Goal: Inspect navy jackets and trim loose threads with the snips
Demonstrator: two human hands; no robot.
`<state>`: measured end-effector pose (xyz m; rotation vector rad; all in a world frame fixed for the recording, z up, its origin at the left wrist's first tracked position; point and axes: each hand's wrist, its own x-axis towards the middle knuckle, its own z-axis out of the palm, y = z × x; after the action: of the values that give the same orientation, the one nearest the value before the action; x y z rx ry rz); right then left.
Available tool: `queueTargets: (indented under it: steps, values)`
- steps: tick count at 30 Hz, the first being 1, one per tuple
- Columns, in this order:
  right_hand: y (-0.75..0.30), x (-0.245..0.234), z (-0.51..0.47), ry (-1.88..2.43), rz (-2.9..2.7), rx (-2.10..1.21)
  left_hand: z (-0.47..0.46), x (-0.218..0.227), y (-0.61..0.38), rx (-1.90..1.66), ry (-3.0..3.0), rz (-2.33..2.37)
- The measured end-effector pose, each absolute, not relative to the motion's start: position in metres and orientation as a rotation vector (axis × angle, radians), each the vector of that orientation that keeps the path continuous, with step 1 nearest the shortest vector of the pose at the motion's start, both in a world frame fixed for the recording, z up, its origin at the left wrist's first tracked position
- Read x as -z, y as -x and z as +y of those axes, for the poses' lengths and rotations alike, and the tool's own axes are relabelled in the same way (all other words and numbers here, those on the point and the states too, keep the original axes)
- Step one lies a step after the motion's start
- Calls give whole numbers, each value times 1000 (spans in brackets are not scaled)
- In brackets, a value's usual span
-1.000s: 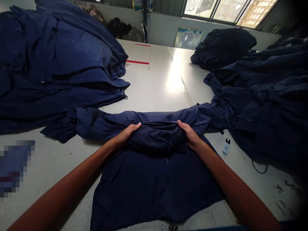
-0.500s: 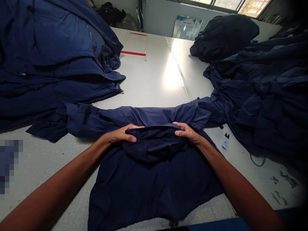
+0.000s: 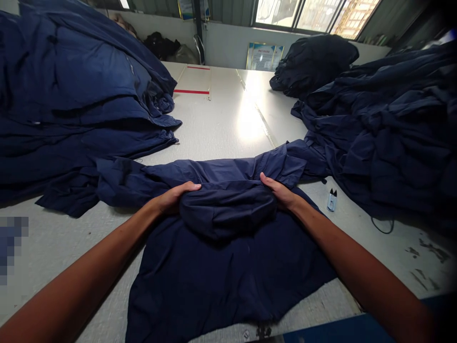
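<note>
A navy jacket (image 3: 221, 281) lies spread on the table in front of me, its sleeves (image 3: 117, 178) stretched out to both sides. At its middle is a rounded, folded part that looks like a hood or collar (image 3: 232, 214). My left hand (image 3: 174, 196) grips the left end of this fold, thumb along the top edge, other fingers hidden by the cloth. On the right end, my right hand (image 3: 280, 191) holds it the same way, thumb raised on top. Small blue thread snips (image 3: 332, 201) lie on the table to the right of my right forearm.
A tall heap of navy garments (image 3: 89, 90) rises at the left. More dark garments (image 3: 385, 128) are piled at the right, with a dark bundle (image 3: 314, 64) behind them. The white table (image 3: 214, 124) carries red tape lines (image 3: 192, 91) at its far end.
The opening of the fold, gaping towards me before, is now turned over and its smooth outer side shows. My thumbs have moved from inside it to its top edge. The view has tilted up.
</note>
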<state>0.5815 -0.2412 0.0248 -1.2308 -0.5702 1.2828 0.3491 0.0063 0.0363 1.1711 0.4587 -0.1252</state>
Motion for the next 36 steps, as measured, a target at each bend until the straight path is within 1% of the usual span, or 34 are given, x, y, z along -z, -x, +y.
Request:
queueTargets:
  steps: [7,13,17,20,22,23,24,26,27,29,32,36]
  values:
    - [-580,-28,-246,1198,-781,-1308,2,-30,-349,67,-1184,460]
    - [-567,-34,-238,1159,-584,-892,-4,-29,-350,3,-1298,287]
    - [-570,-37,-235,1191,-529,-831,-13,-47,-349,-74,-1781,371]
    - [-579,-50,-242,1373,-675,-660,-24,-61,-354,-152,-2010,333]
    - [-584,-64,-249,1532,-872,-492,-29,-65,-358,-152,-1959,250]
    - [-585,-71,-254,1592,-963,-460,-32,-65,-359,-149,-1897,251]
    - [-585,-78,-258,1636,-1040,-486,-33,-65,-360,-151,-1820,284]
    - [-582,-86,-265,1688,-1168,-637,-36,-64,-360,-164,-1640,401]
    - [-579,-87,-267,1703,-1219,-697,-36,-63,-360,-173,-1553,462]
    - [-572,-78,-271,1705,-1252,-719,-38,-58,-359,-190,-1424,559]
    - [-567,-52,-273,1580,-1050,-678,-39,-49,-361,-161,-1335,613]
    - [-571,-22,-272,1362,-667,-767,-44,-41,-365,-99,-1384,557]
